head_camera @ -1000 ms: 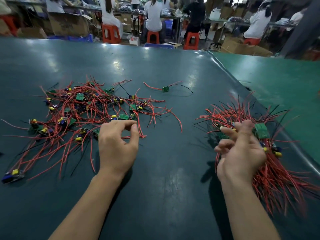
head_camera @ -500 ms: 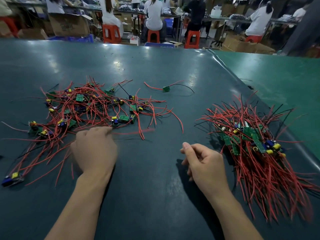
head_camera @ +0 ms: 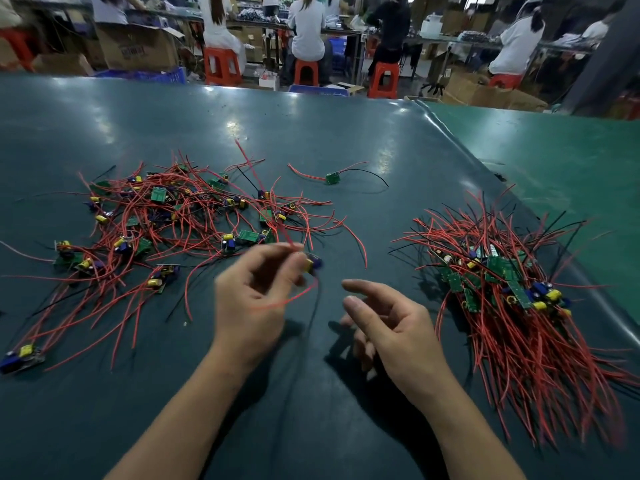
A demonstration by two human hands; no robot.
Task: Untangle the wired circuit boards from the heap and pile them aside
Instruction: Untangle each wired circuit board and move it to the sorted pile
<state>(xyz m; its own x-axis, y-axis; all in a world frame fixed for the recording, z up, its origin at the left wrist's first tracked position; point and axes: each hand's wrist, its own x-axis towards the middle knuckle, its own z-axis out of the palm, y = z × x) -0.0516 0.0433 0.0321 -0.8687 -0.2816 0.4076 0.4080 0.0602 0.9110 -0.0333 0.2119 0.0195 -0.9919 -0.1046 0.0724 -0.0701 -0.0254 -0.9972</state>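
Head view: left hand (head_camera: 254, 299) pinching wired board (head_camera: 312, 263); no legible writing.

Two hands are in view, the left hand (head_camera: 258, 299) and the right hand (head_camera: 388, 323). Two groups of wired circuit boards lie on the tabletop (head_camera: 311, 140): a tangled heap (head_camera: 166, 223) on the left and a gathered pile (head_camera: 512, 296) on the right; the boards in each are too many and too overlapped to count. One single board (head_camera: 332, 178) lies alone at the far middle, and one board (head_camera: 313, 264) is in the left hand. Five orange stools (head_camera: 221, 65) stand beyond the far edge.
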